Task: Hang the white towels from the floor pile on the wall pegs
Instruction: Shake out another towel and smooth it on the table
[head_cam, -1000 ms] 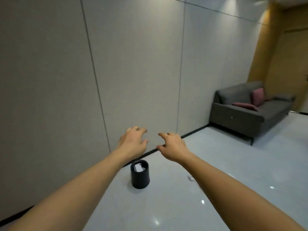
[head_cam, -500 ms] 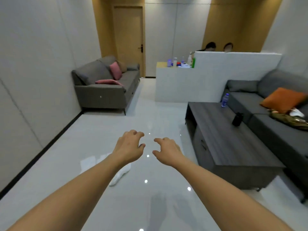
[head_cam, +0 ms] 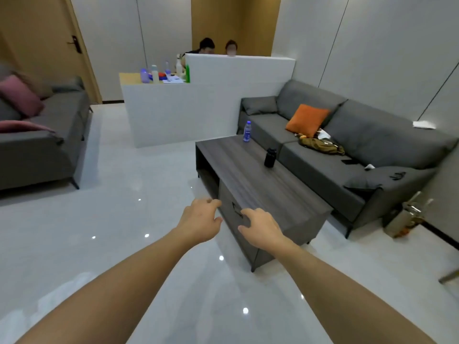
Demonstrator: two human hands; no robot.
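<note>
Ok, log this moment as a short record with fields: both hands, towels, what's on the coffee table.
left hand: held out over the floor, fingers loosely curled, holding nothing
right hand: held out in front of the table, loosely curled, holding nothing
white towels: none in view
dark grey wooden coffee table: carries a clear blue-labelled water bottle and a small black canister, standing apart

— What do you have in front of you?
— Your left hand (head_cam: 200,220) and right hand (head_cam: 262,227) reach out side by side, holding nothing (fingers loosely curled), over the floor (head_cam: 119,244) before the table (head_cam: 258,184).
— On it?
— A bottle (head_cam: 247,131) and a dark jar (head_cam: 270,157).
</note>
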